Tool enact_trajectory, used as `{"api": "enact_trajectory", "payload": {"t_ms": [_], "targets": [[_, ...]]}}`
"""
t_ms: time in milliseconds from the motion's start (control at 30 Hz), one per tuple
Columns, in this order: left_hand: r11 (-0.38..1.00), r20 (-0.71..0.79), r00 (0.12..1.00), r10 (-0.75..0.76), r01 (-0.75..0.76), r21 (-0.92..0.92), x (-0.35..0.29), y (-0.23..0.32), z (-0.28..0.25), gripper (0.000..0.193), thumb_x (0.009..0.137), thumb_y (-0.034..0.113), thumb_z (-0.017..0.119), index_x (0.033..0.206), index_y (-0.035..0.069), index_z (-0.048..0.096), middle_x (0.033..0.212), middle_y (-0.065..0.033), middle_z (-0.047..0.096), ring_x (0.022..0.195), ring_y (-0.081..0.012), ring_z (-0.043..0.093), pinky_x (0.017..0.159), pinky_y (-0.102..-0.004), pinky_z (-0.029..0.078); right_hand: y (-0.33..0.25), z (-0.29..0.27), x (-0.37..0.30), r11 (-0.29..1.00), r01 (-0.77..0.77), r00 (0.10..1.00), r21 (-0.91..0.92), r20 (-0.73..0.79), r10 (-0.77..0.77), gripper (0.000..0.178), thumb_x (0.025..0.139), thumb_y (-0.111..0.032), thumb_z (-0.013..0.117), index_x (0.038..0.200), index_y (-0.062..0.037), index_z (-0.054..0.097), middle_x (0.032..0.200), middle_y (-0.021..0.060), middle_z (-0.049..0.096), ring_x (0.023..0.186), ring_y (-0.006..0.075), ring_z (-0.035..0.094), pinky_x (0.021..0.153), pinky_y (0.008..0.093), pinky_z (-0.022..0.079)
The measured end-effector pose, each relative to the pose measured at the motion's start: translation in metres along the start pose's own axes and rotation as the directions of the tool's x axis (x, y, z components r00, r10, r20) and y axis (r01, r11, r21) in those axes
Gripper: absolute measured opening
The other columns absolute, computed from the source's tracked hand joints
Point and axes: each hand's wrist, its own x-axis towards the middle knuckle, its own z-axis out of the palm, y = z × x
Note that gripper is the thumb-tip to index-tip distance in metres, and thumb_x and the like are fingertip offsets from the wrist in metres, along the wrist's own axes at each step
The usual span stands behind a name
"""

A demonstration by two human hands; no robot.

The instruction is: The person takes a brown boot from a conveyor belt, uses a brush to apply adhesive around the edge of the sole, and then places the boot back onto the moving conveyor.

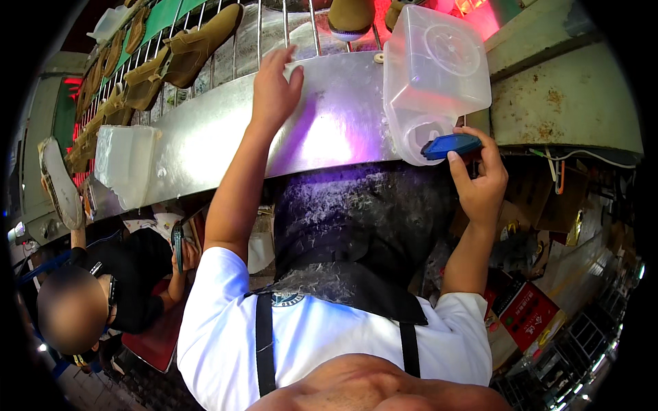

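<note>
Pinching a blue tool [452, 145] with the right hand [484, 186] at the lip of the clear container [432, 75]; holding the left hand [276, 92] spread, empty, near the metal bars [260, 27]; not yet touching any boot [195, 51].

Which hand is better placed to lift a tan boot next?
Probably the left hand: it looks empty and is over the metal ledge, near a tan boot on the bars. The right hand holds a blue tool by the translucent container.
</note>
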Motion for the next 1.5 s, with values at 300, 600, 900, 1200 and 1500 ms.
{"api": "enact_trajectory", "payload": {"t_ms": [300,600,900,1200,1500], "targets": [[0.934,0.102,0.988,-0.115,0.142,-0.327,-0.087,0.044,0.002,0.033,0.101,0.027,0.068,0.084,-0.001,0.071,0.058,-0.0086,0.064,0.053,-0.0109,0.058,0.053,-0.0312,0.049,0.005,0.001,0.004,1.0,0.0,1.0,0.017,0.006,0.0,0.039,0.084,-0.001,0.077,0.121,-0.0027,0.065,0.107,0.0067,0.075,0.082,0.0143,0.067,0.076,0.0282,0.054],[0.867,0.314,0.923,-0.223,0.335,-0.369,-0.108,0.036,0.012,0.034,0.105,0.027,0.063,0.088,0.0,0.073,0.06,-0.0025,0.062,0.056,-0.0075,0.055,0.053,-0.0277,0.046,0.007,0.001,0.006,0.999,0.021,0.999,0.024,0.029,-0.022,0.041,0.082,-0.001,0.078,0.121,-0.0015,0.065,0.11,0.007,0.074,0.082,0.015,0.065,0.076,0.0285,0.054],[0.721,0.357,0.885,-0.299,0.454,-0.523,-0.111,0.034,0.007,0.035,0.105,0.021,0.063,0.08,-0.002,0.071,0.064,0.0001,0.063,0.055,-0.0056,0.055,0.05,-0.0252,0.042,0.008,0.003,0.009,0.998,0.044,0.999,0.044,0.015,-0.044,0.04,0.082,0.0,0.078,0.12,-0.0008,0.066,0.109,0.0093,0.072,0.082,0.016,0.066,0.075,0.0285,0.055],[0.68,0.378,0.896,-0.232,0.427,-0.596,-0.115,0.012,0.012,0.028,0.104,0.019,0.063,0.086,-0.001,0.071,0.068,-0.0019,0.068,0.053,-0.0044,0.053,0.049,-0.0228,0.04,0.005,0.003,0.014,0.996,0.085,0.995,0.024,0.044,-0.086,0.04,0.084,-0.001,0.078,0.122,-0.0008,0.066,0.108,0.0124,0.071,0.084,0.0183,0.068,0.074,0.0297,0.056],[0.717,0.401,0.897,-0.186,0.403,-0.568,-0.109,0.023,0.008,0.016,0.101,0.013,0.066,0.097,-0.002,0.071,0.073,-0.0024,0.069,0.065,-0.007,0.061,0.059,-0.0239,0.048,0.003,0.003,0.017,0.992,0.124,0.99,0.016,0.068,-0.125,0.041,0.085,-0.002,0.077,0.124,-0.0003,0.065,0.111,0.0135,0.072,0.088,0.0195,0.07,0.076,0.0298,0.058]]}}
